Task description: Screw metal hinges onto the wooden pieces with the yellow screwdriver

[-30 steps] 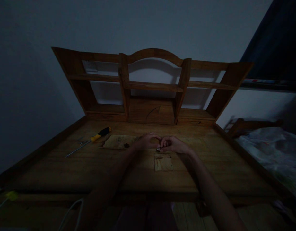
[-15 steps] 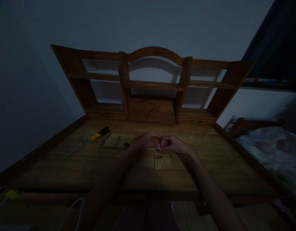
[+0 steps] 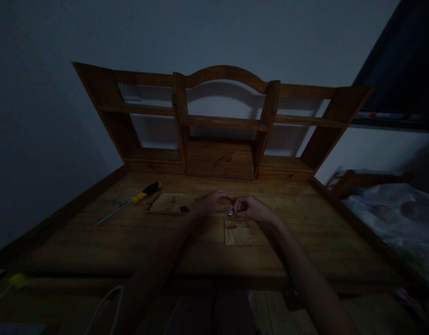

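Observation:
In dim light my left hand and my right hand meet over the middle of a wooden desk. Both pinch a small shiny metal piece between their fingertips. Just below the hands a small square wooden plate lies flat on the desk. A larger flat wooden board lies to the left, partly behind my left hand.
A screwdriver with a yellow and black handle lies at the left back of the desk. A wooden shelf hutch stands along the back against the wall. A bed with light bedding is on the right. A white cable hangs below the front edge.
The hands stay together on the small metal piece, with only slight finger shifts. The view has tilted a little.

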Demonstrator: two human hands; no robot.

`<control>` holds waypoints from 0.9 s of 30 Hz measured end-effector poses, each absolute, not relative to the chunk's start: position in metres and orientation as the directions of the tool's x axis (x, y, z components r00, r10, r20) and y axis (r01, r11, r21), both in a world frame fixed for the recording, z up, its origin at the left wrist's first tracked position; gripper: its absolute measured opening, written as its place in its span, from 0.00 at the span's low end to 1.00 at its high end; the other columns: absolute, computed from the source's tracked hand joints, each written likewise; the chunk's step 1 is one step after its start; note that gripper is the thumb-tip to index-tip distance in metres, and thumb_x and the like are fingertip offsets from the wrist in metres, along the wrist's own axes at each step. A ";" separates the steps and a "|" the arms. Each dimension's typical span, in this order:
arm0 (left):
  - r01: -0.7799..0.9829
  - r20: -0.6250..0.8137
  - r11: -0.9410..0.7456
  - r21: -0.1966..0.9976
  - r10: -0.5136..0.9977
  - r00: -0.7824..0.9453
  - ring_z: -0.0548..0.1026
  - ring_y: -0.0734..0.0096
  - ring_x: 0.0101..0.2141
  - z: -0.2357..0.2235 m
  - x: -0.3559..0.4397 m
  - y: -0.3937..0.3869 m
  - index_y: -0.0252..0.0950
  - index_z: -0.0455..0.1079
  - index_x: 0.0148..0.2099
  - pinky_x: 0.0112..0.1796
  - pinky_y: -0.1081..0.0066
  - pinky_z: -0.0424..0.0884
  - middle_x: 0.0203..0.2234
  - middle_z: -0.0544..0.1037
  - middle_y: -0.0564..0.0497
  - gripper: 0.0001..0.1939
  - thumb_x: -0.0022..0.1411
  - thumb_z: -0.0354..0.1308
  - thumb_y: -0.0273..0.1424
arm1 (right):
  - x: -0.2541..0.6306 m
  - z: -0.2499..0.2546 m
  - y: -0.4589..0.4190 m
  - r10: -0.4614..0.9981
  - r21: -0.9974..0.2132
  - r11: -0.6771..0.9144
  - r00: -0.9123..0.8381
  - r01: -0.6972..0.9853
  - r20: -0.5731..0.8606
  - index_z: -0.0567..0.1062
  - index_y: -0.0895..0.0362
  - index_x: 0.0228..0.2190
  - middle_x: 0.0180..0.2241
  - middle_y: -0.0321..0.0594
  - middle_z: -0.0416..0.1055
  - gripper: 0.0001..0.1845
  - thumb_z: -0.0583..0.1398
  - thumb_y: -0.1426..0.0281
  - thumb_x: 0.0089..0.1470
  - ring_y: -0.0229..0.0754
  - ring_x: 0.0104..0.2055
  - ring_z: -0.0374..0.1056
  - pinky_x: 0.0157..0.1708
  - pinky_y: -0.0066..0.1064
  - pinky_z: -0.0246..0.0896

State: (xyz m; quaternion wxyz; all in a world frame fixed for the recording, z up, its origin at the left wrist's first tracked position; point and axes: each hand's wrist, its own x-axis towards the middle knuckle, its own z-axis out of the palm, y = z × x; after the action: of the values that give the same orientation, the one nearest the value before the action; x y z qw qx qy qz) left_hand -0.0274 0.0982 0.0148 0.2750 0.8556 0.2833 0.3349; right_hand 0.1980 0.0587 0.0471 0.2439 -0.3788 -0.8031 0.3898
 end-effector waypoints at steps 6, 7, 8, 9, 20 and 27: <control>0.297 0.405 -0.684 0.666 0.666 0.626 0.74 0.64 0.46 0.015 -0.028 0.098 0.37 0.76 0.47 0.50 0.66 0.67 0.43 0.77 0.46 0.17 0.60 0.64 0.42 | 0.199 0.048 0.060 0.799 -0.806 0.410 -0.595 0.426 0.092 0.75 0.59 0.28 0.25 0.34 0.68 0.18 0.69 0.57 0.45 0.34 0.27 0.60 0.27 0.26 0.54; 0.296 0.402 -0.685 0.666 0.664 0.630 0.74 0.64 0.47 0.015 -0.029 0.099 0.37 0.76 0.48 0.51 0.66 0.67 0.43 0.77 0.46 0.18 0.60 0.65 0.41 | 0.198 0.049 0.060 0.798 -0.808 0.407 -0.596 0.425 0.088 0.75 0.59 0.29 0.25 0.34 0.68 0.19 0.69 0.56 0.45 0.34 0.27 0.60 0.27 0.26 0.54; 0.297 0.400 -0.686 0.665 0.662 0.633 0.74 0.64 0.47 0.014 -0.029 0.099 0.37 0.76 0.48 0.51 0.66 0.67 0.44 0.77 0.46 0.18 0.59 0.65 0.41 | 0.198 0.049 0.059 0.797 -0.811 0.403 -0.598 0.424 0.083 0.76 0.59 0.29 0.25 0.34 0.68 0.19 0.69 0.55 0.45 0.34 0.27 0.60 0.27 0.26 0.54; 0.298 0.398 -0.687 0.663 0.661 0.637 0.74 0.64 0.47 0.014 -0.029 0.099 0.37 0.76 0.48 0.51 0.65 0.67 0.44 0.77 0.46 0.19 0.58 0.66 0.41 | 0.198 0.050 0.059 0.797 -0.814 0.398 -0.599 0.422 0.079 0.75 0.59 0.29 0.25 0.34 0.68 0.20 0.69 0.55 0.45 0.34 0.27 0.60 0.27 0.26 0.54; 0.224 0.423 -0.706 0.672 0.614 0.667 0.75 0.64 0.43 0.020 -0.027 0.098 0.36 0.79 0.36 0.48 0.65 0.68 0.38 0.78 0.45 0.17 0.59 0.64 0.46 | 0.200 0.056 0.056 0.776 -0.835 0.392 -0.627 0.387 0.073 0.76 0.58 0.32 0.28 0.34 0.70 0.17 0.69 0.58 0.45 0.34 0.29 0.61 0.29 0.26 0.56; 0.263 0.394 -0.703 0.661 0.623 0.676 0.74 0.64 0.45 0.015 -0.030 0.100 0.37 0.79 0.37 0.51 0.64 0.66 0.42 0.77 0.45 0.15 0.59 0.65 0.45 | 0.199 0.055 0.057 0.770 -0.841 0.381 -0.635 0.384 0.058 0.76 0.59 0.30 0.28 0.34 0.70 0.16 0.69 0.59 0.46 0.34 0.28 0.61 0.29 0.26 0.56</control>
State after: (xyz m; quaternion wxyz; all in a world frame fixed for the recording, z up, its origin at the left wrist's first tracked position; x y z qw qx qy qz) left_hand -0.0301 0.1000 0.0149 0.2890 0.8685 0.2549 0.3117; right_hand 0.1993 0.0567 0.0549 0.2279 -0.3613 -0.7990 0.4233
